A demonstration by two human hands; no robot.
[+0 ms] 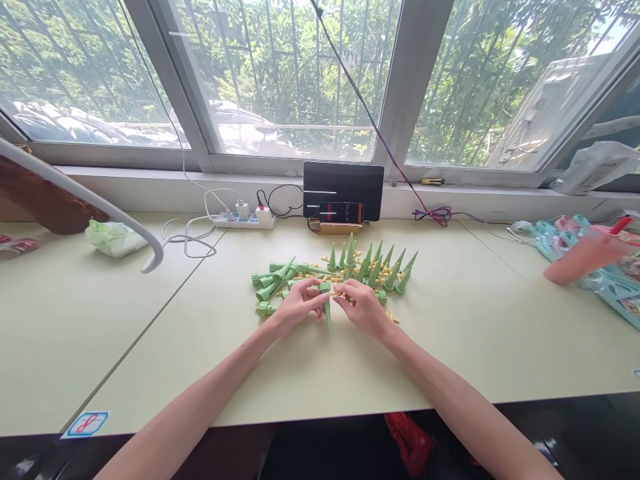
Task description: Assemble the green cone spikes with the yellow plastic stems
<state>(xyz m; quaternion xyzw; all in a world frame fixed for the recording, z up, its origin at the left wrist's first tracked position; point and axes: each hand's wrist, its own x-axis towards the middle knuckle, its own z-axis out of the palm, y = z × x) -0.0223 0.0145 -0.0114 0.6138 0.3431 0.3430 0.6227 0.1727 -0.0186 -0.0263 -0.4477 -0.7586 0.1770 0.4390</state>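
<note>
My left hand (300,301) is closed around a green plastic watering spike (327,313), its wide collar up and its point toward the table's front edge. Beside the collar, my right hand (364,305) is closed in a pinch on a small yellowish valve piece (336,291), partly hidden by the fingers. More green spikes (273,288) lie in a heap behind and left of my left hand. Several others (373,261) stand point-up behind my right hand, with small yellow pieces (393,319) among and beside them.
A phone (341,213) leans against a dark tablet (343,183) at the window. Left of it lies a power strip (245,220) with cables. A pink drink cup (585,257) and bagged items sit right. A white curved bar (100,193) crosses the left side.
</note>
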